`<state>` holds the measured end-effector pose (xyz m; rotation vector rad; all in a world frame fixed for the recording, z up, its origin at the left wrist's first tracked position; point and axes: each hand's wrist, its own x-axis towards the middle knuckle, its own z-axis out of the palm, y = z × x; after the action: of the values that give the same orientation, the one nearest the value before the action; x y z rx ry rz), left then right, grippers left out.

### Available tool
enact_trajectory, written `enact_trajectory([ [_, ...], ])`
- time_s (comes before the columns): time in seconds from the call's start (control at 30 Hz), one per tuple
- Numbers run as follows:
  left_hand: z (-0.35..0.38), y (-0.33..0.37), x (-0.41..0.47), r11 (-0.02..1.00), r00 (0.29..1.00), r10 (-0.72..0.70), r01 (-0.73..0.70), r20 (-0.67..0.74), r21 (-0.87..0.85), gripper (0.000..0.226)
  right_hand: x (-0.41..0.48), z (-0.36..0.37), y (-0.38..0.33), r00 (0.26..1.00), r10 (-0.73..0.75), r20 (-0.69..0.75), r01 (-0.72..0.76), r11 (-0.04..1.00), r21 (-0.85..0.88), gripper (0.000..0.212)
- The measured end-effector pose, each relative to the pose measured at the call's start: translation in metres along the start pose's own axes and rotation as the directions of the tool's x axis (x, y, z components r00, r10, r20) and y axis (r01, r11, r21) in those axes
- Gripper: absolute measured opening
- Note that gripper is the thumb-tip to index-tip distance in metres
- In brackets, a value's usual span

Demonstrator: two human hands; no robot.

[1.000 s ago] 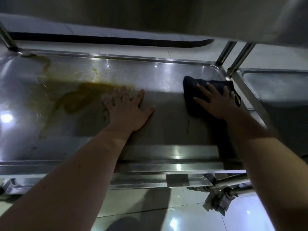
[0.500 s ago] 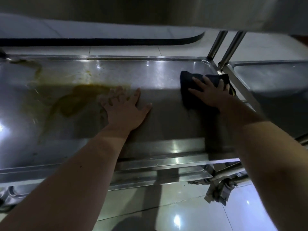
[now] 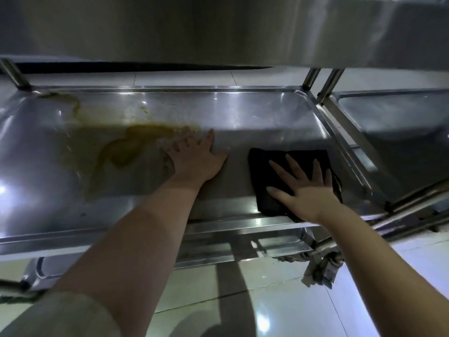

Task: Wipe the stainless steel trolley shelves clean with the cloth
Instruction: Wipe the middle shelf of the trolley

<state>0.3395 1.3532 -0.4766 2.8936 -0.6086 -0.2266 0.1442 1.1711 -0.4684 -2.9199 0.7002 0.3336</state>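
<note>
A stainless steel trolley shelf (image 3: 255, 113) spreads across the view under an upper shelf. A brownish-yellow stain (image 3: 126, 149) covers its left half. My left hand (image 3: 194, 159) lies flat on the shelf, fingers spread, at the stain's right edge. A dark cloth (image 3: 264, 171) lies on the shelf's right part near the front rim. My right hand (image 3: 306, 190) presses flat on the cloth with straight, spread fingers.
The upper shelf (image 3: 218, 27) hangs low overhead. Two upright posts (image 3: 323, 86) stand at the back right corner. A second trolley shelf (image 3: 401, 117) adjoins on the right. A caster wheel (image 3: 320, 266) and a lower shelf (image 3: 218, 249) sit below, over a glossy tiled floor (image 3: 279, 312).
My right hand has dragged the cloth from the shelf's back right corner toward the front rim. My left hand has stayed flat in place.
</note>
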Motion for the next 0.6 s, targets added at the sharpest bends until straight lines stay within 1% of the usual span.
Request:
enact_trajectory([
  [0.07,-0.009,-0.002,-0.002,0.999,0.999,0.016,-0.014,0.052,-0.033,0.077,-0.014,0.001,-0.004,0.999,0.028,-0.018,-0.028,1.000,-0.001,0.069],
  [0.13,-0.021,-0.008,-0.004,0.995,0.994,0.077,-0.071,0.078,-0.068,0.071,-0.017,0.000,-0.013,0.995,0.099,-0.011,-0.099,0.995,0.008,0.068],
  [0.2,-0.032,-0.022,-0.010,0.984,0.984,0.175,-0.174,0.040,-0.030,0.063,-0.015,0.001,-0.035,0.989,0.149,0.005,-0.149,0.989,0.020,0.066],
  [0.23,-0.036,-0.032,-0.014,0.978,0.978,0.209,-0.209,0.023,-0.011,0.060,-0.013,0.002,-0.051,0.990,0.142,0.000,-0.142,0.990,0.021,0.066],
  [0.3,-0.041,-0.054,-0.024,0.981,0.982,0.189,-0.189,0.002,-0.036,0.058,-0.010,0.004,-0.096,0.998,0.058,-0.024,-0.058,0.998,0.009,0.066],
  [0.4,-0.043,-0.081,-0.043,0.993,0.997,0.080,-0.081,-0.016,-0.089,0.054,-0.011,0.010,-0.177,0.994,-0.107,-0.018,0.106,0.994,-0.023,0.068],
  [0.47,-0.044,-0.088,-0.052,0.995,1.000,0.022,-0.024,-0.019,-0.098,0.051,-0.012,0.012,-0.208,0.986,-0.169,-0.011,0.169,0.986,-0.003,0.068],
  [0.5,-0.045,-0.088,-0.054,0.995,0.999,0.010,-0.014,-0.034,-0.097,0.050,-0.009,0.009,-0.208,0.984,-0.177,-0.038,0.178,0.983,0.048,0.066],
  [0.53,-0.044,-0.084,-0.057,0.996,0.998,0.022,-0.027,-0.057,-0.088,0.050,-0.004,0.004,-0.197,0.980,-0.161,-0.113,0.175,0.977,0.119,0.064],
  [0.57,-0.043,-0.076,-0.060,0.995,0.996,0.058,-0.064,-0.074,-0.073,0.051,0.003,-0.001,-0.179,0.971,-0.110,-0.214,0.154,0.967,0.203,0.059],
  [0.6,-0.039,-0.064,-0.063,0.992,0.992,0.106,-0.111,-0.071,-0.062,0.051,0.012,-0.006,-0.157,0.960,-0.030,-0.278,0.112,0.952,0.283,0.054],
])
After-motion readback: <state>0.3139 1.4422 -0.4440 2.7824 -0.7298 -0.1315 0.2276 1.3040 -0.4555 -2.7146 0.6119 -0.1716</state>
